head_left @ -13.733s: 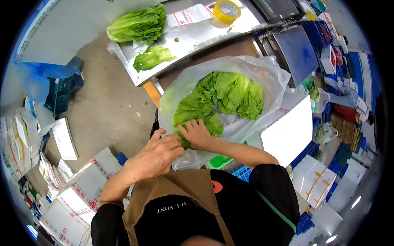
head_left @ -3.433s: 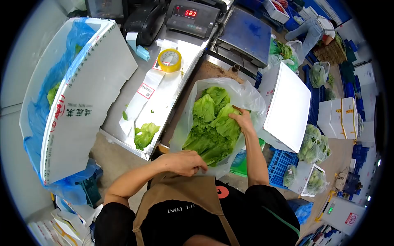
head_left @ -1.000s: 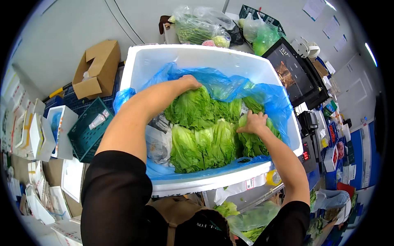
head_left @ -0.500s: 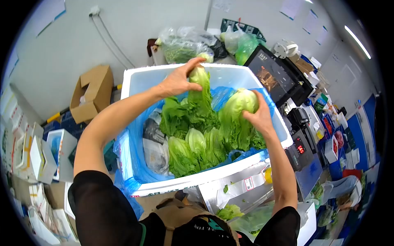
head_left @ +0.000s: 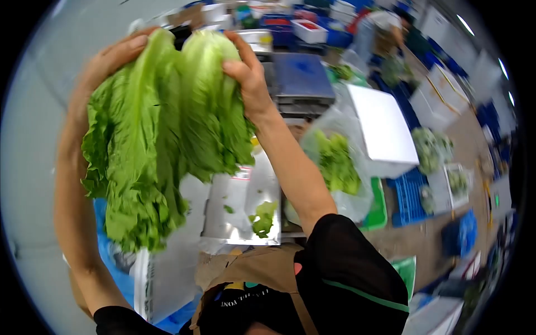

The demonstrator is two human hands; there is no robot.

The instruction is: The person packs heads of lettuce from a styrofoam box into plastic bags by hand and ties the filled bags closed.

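Note:
My left hand is wrapped round the base of a head of leafy green lettuce, its leaves hanging down. My right hand grips a second lettuce head by its pale base, fingers partly behind it. Both heads are held up side by side, touching, in front of me. Under them is a metal tray with a torn lettuce leaf and small scraps in it. The white foam box with its blue liner is partly hidden behind the left lettuce.
A blue-topped scale stands beyond the tray. On the right, a clear plastic bag holds more lettuce, beside a white foam box and a blue crate. Another person bends over at the back right.
Both lettuce heads have been lifted out of the foam box and brought together. My view has turned right, towards the metal tray and scale.

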